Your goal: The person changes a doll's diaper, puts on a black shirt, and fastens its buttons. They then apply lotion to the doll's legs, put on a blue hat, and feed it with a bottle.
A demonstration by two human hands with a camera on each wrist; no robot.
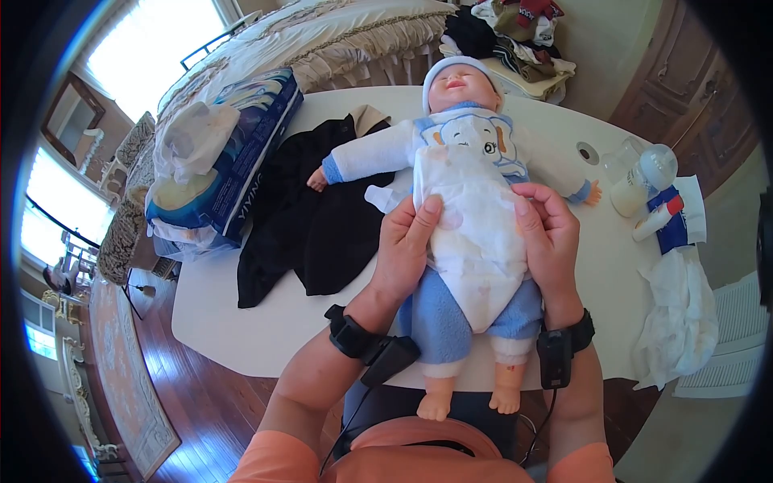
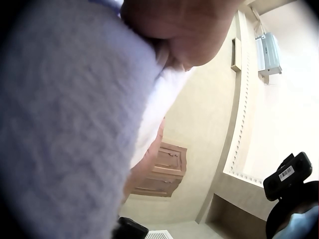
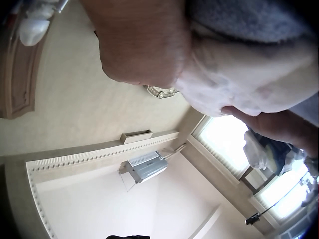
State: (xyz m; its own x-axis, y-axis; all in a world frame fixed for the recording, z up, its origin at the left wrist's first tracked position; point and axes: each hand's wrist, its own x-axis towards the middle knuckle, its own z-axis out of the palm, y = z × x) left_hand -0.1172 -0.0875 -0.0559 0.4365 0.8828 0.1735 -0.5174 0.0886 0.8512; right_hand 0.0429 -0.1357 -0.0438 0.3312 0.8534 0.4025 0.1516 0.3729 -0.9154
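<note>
A baby doll (image 1: 459,84) in a white and blue outfit lies on its back on the white table, feet toward me. Over its belly and between its legs sits a white diaper (image 1: 479,233). My left hand (image 1: 403,245) pinches the diaper's left edge, thumb on top. On the opposite side, my right hand (image 1: 554,245) pinches the other edge between thumb and fingers. A white side tab (image 1: 384,198) sticks out beyond the left hand. Close up in the left wrist view are the blue fuzzy pants (image 2: 75,114); the right wrist view shows the diaper (image 3: 239,74) stretched between both hands.
Black clothing (image 1: 322,217) lies left of the doll, beside a blue diaper pack (image 1: 258,153) with a crumpled white item on top. At right stand a baby bottle (image 1: 644,181) and a white tube with a red cap (image 1: 660,217). Crumpled white material (image 1: 680,314) hangs over the table's right edge.
</note>
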